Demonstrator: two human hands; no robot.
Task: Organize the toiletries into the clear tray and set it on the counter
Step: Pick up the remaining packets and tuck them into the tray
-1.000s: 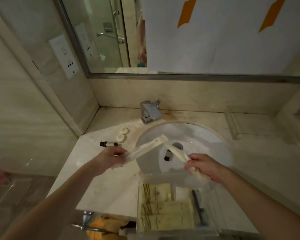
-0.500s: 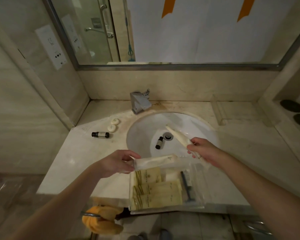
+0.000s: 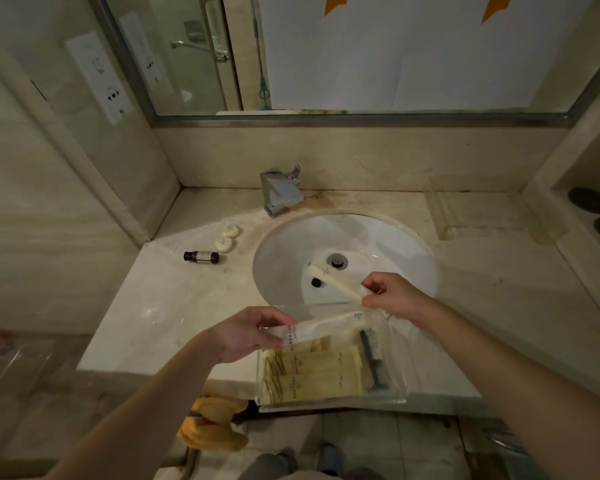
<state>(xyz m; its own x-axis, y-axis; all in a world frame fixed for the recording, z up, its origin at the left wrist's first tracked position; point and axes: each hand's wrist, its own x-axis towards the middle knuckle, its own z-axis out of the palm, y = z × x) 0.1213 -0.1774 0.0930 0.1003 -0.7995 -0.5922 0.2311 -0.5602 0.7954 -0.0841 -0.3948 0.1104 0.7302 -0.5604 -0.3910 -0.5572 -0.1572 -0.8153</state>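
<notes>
The clear tray point(image 3: 331, 401) sits at the desk's point(image 3: 146, 327) front edge, low and centre in the frame, holding cream sachets point(image 3: 312, 374) and a dark razor point(image 3: 371, 362). The left hand point(image 3: 246, 336) has its fingers pinching a long wrapped packet point(image 3: 321, 326) that lies across the tray's far side. Just beyond, the right hand point(image 3: 397, 299) pinches a second long packet point(image 3: 336, 284) over the sink point(image 3: 291, 258). Further left on the desk lie a small dark bottle point(image 3: 201, 256) and two round soaps point(image 3: 227, 237). The faucet point(image 3: 280, 192) stands behind the sink.
</notes>
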